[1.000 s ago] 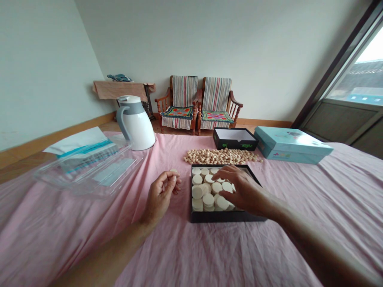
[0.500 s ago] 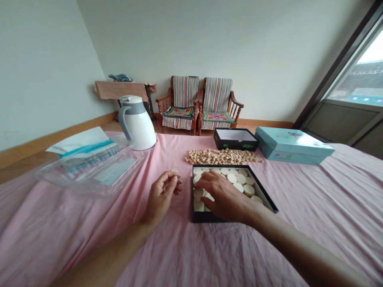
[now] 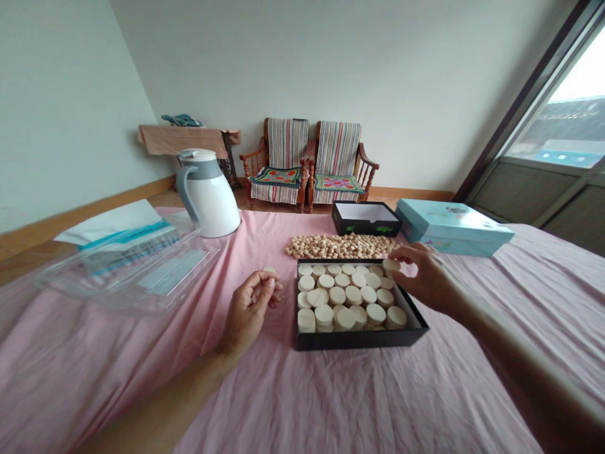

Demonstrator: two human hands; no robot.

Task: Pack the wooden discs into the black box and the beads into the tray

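Note:
A shallow black box (image 3: 362,341) sits before me, filled with stacks of round, pale wooden discs (image 3: 337,295). At its back right corner, my right hand (image 3: 423,277) pinches one wooden disc (image 3: 391,265) between thumb and fingers. To the left of the box, my left hand (image 3: 248,309) is closed above the cloth. The edge of another pale disc (image 3: 269,270) shows over its fingertips, mostly hidden by the fingers. Behind the box lies a long heap of small, tan, bead-like pieces (image 3: 343,245).
A second black box (image 3: 366,226) and a light blue lidded box (image 3: 454,236) stand at the back right. At left are a white jug (image 3: 215,205) with a grey handle and a clear plastic tray (image 3: 118,277) with packaging. Pink cloth (image 3: 265,391) covers the surface.
My right hand has moved from over the left part of the disc box to its back right corner, where it holds a disc. My left hand keeps its grip; the view has shifted slightly.

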